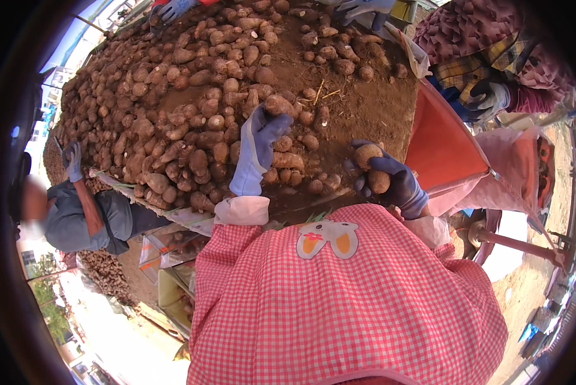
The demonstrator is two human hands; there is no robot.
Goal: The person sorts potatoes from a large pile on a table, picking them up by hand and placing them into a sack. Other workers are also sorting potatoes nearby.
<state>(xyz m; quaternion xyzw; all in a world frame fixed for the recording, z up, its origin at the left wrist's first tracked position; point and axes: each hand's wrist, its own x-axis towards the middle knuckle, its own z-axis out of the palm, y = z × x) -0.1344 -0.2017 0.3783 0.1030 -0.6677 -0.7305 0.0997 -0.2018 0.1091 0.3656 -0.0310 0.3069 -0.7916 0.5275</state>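
Note:
Brown taro-like tubers (199, 161) are heaped on a soil-covered surface before me. My left hand (264, 144), in a blue coated work glove, is at the near edge of the heap, its thumb and fingers around a large tuber (279, 106). Further right, my right hand (389, 175), gloved alike, holds two round tubers, one (367, 156) above the other (379, 182). Smaller tubers (316, 186) lie on the soil between my hands.
An open red-orange sack (442, 139) hangs at the surface's right edge. Beyond it stands a filled pink sack (509, 159). Co-workers' gloved hands (174, 9) reach in at the top; another person (90, 211) works at the left. A yellowish crate (174, 293) is at lower left.

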